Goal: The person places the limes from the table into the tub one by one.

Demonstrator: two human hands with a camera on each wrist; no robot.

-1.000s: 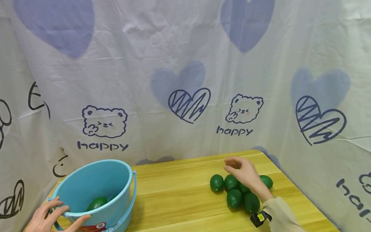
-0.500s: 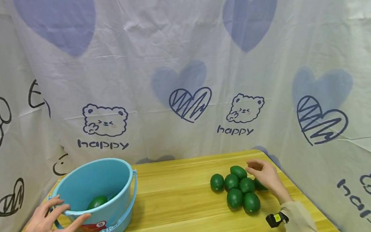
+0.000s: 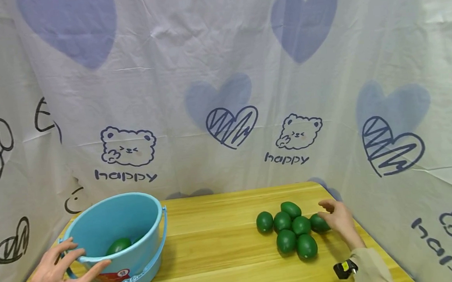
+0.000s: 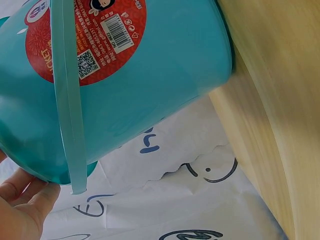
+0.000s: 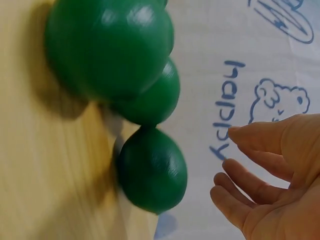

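A light blue bucket [image 3: 140,260] stands at the left of the table, its handle hanging down on the front side. My left hand [image 3: 56,275] holds its near left rim, with the thumb along the outside. Inside lies a dark green lime [image 3: 118,246], with part of another beside it. On the right side sits a cluster of several glossy limes [image 3: 286,241]. My right hand [image 3: 339,218], fingers loosely bent and holding nothing, hovers beside the rightmost lime [image 3: 319,223]. In the right wrist view a gap shows between the fingertips and the nearest lime [image 5: 154,170].
The yellow wood-grain table [image 3: 209,242] ends at a white curtain [image 3: 220,172] printed with hearts and bears, which hangs behind and on both sides. A small black device [image 3: 345,269] is strapped to the right wrist, below a beige sleeve [image 3: 373,270].
My right hand has moved right from above the limes to the cluster's right side, uncovering the limes beneath it. The left hand and bucket have stayed in place.
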